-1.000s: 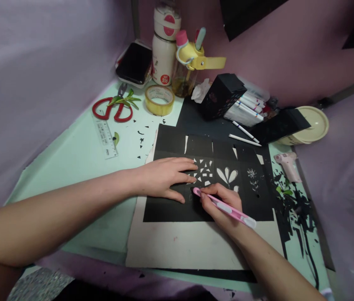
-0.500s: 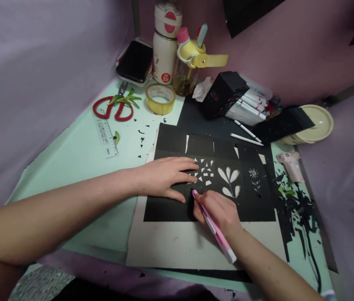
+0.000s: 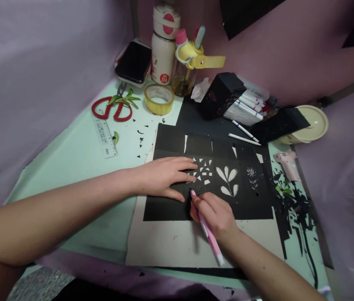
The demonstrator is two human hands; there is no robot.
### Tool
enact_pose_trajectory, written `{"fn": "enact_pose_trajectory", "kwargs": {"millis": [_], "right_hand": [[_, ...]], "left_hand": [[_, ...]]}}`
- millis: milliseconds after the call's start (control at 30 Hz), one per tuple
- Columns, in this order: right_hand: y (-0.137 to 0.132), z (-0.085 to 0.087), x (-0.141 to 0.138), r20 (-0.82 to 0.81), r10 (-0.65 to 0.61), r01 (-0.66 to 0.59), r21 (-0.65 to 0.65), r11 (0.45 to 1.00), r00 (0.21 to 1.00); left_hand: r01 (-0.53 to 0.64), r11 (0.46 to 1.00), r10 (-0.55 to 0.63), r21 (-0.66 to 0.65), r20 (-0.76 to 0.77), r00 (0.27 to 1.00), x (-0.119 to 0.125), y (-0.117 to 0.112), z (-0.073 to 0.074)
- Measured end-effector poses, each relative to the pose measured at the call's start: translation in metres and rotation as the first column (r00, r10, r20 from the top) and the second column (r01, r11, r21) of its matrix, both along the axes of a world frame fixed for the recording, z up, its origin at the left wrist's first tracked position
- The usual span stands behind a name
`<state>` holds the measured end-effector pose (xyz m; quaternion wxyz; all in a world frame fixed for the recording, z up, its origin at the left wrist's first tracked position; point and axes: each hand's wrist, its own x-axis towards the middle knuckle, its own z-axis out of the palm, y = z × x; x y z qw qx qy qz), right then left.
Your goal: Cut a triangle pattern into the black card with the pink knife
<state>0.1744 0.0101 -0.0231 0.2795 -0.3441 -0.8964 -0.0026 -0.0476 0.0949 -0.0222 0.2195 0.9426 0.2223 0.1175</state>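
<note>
My left hand (image 3: 172,176) lies flat on a sheet of black paper (image 3: 164,209), fingers spread beside a patch of small cut-out shapes. In my right hand (image 3: 216,213) is a slim pink craft knife (image 3: 210,240), gripped like a pen, its tip down on the paper just right of my left thumb. The blade is too small to make out. White leaf-shaped cut-outs (image 3: 226,173) and a finer flower pattern (image 3: 252,177) show farther right on the sheet. Beneath it is a pale board (image 3: 155,246).
Red-handled scissors (image 3: 123,113), a clear ruler (image 3: 106,138) and a tape roll (image 3: 159,100) lie at the left. Bottles (image 3: 163,54), a phone (image 3: 134,62) and a black box (image 3: 222,94) stand behind. A pink glue gun (image 3: 286,165) and black scraps (image 3: 299,209) are at right.
My right hand has shifted slightly left, and the rear end of the craft knife has swung left and a little down. My left hand stays flat on the paper. The view has moved slightly.
</note>
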Motion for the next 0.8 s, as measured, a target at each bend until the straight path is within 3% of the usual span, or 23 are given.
{"fn": "enact_pose_trajectory", "kwargs": {"millis": [633, 700, 800], "right_hand": [[0.0022, -0.0007, 0.0018, -0.101, 0.005, -0.013, -0.083, 0.996, 0.995], [0.0018, -0.0009, 0.0026, -0.196, -0.026, -0.003, -0.147, 0.989, 0.98], [0.0008, -0.0008, 0.0049, -0.343, -0.205, 0.075, -0.356, 0.931, 0.917]], "left_hand": [[0.008, 1.0, -0.008, 0.017, 0.029, 1.0, 0.0003, 0.0001, -0.0019], [0.007, 1.0, -0.007, 0.016, 0.031, 1.0, 0.0002, 0.0002, -0.0016], [-0.005, 1.0, 0.005, 0.013, 0.019, 1.0, 0.0001, 0.0, -0.0013]]}}
